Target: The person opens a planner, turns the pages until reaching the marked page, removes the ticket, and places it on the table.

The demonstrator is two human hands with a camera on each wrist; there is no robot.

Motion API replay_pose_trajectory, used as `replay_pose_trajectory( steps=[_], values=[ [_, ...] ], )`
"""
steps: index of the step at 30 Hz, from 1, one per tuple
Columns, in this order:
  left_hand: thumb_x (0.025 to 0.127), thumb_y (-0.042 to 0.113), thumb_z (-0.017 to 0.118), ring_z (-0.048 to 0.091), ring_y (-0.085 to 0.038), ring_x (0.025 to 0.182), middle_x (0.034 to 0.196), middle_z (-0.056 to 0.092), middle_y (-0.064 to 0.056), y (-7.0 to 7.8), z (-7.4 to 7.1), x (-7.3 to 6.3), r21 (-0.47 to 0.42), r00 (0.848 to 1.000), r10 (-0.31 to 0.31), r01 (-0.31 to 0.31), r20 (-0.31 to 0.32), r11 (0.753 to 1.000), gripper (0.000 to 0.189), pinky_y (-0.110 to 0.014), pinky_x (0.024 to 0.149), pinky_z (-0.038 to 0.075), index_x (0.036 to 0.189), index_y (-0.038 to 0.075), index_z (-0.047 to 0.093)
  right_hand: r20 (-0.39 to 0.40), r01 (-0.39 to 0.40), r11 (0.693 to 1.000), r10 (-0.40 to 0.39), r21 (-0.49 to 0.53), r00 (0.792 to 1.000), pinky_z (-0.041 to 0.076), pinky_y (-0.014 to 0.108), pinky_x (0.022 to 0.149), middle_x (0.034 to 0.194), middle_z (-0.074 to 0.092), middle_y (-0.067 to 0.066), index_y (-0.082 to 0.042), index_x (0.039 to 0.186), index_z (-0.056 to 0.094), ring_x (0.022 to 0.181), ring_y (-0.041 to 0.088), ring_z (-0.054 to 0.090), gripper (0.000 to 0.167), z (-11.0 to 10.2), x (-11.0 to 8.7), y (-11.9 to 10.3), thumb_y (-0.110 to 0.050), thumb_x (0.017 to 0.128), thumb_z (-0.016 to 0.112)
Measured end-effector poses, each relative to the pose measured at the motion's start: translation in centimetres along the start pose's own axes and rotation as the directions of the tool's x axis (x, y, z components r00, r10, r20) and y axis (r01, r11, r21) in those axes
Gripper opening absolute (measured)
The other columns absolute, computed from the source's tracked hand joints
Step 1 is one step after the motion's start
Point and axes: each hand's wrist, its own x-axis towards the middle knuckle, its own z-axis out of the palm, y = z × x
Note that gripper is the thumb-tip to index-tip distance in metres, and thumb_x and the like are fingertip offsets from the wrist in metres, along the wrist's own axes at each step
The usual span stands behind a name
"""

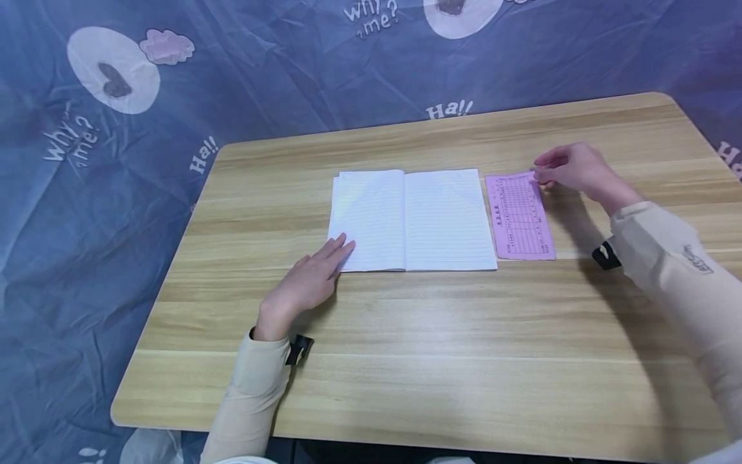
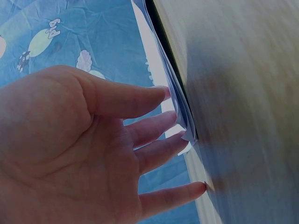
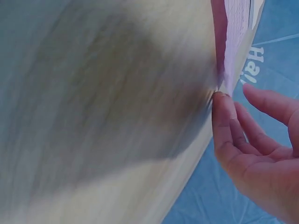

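A lined exercise book [image 1: 443, 222] lies spread on the wooden table. My left hand [image 1: 310, 274] reaches its lower left corner, with fairly straight fingers touching the page edges, as the left wrist view also shows at the book's edge [image 2: 180, 102]. To the right of the book is a pink printed sheet [image 1: 522, 219] with a table of lines. At its upper right corner my right hand [image 1: 574, 171] pinches the paper between its fingertips. In the right wrist view, the edge of the pink sheet [image 3: 229, 42] stands slightly off the table, and one finger is held apart.
The wooden table [image 1: 406, 361] has rounded corners and carries the book and the sheet side by side. Behind it and at the left hangs a blue patterned cloth [image 1: 278, 71]. Black straps [image 1: 298, 350] sit at both wrists.
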Motion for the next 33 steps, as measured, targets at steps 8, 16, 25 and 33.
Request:
replay_pose_trajectory(
  steps=[8,16,25,33],
  values=[
    [0.103,0.008,0.036,0.011,-0.019,0.149,0.164,0.011,-0.001,-0.1,0.1,0.1,-0.002,1.0,-0.009,0.009,0.005,1.0,0.058,-0.057,0.116,0.017,0.158,0.018,0.022,-0.037,0.199,0.959,-0.21,-0.2,0.977,0.05,0.019,0.068,0.121,0.057,0.036,0.012,0.129,0.054,0.101,0.033,0.066,0.045,0.7,-2.3,-0.3,-0.019,0.097,0.059],
    [0.105,0.013,0.036,0.011,-0.021,0.149,0.164,0.011,-0.003,-0.1,0.1,0.3,0.0,1.0,-0.011,0.011,-0.011,1.0,0.055,-0.058,0.115,0.017,0.158,0.017,0.023,0.113,0.39,0.877,-0.373,-0.281,0.921,0.048,0.062,0.087,0.129,0.051,0.039,0.006,0.141,0.046,0.101,0.052,0.061,0.052,3.6,-6.8,-2.6,-0.016,0.097,0.062],
    [0.105,0.015,0.043,0.021,-0.024,0.147,0.162,0.018,-0.006,0.0,-0.1,0.5,0.026,0.997,0.026,-0.024,-0.071,0.999,0.053,-0.055,0.113,0.026,0.156,0.015,0.029,0.258,0.682,0.691,-0.633,-0.239,0.73,0.052,0.049,0.086,0.122,0.063,0.022,0.006,0.135,0.054,0.102,0.03,0.064,0.05,8.0,-10.8,-3.4,-0.006,0.089,0.071],
    [0.105,0.023,0.047,0.027,-0.025,0.145,0.16,0.026,-0.008,0.0,0.0,1.1,0.013,0.993,0.049,-0.048,-0.111,0.999,0.051,-0.049,0.114,0.027,0.153,0.012,0.035,0.346,0.655,0.724,-0.57,-0.218,0.745,0.045,0.054,0.098,0.136,0.055,0.022,0.002,0.137,0.055,0.123,0.036,0.055,0.05,8.8,-11.9,-3.3,-0.015,0.092,0.07]
  ],
)
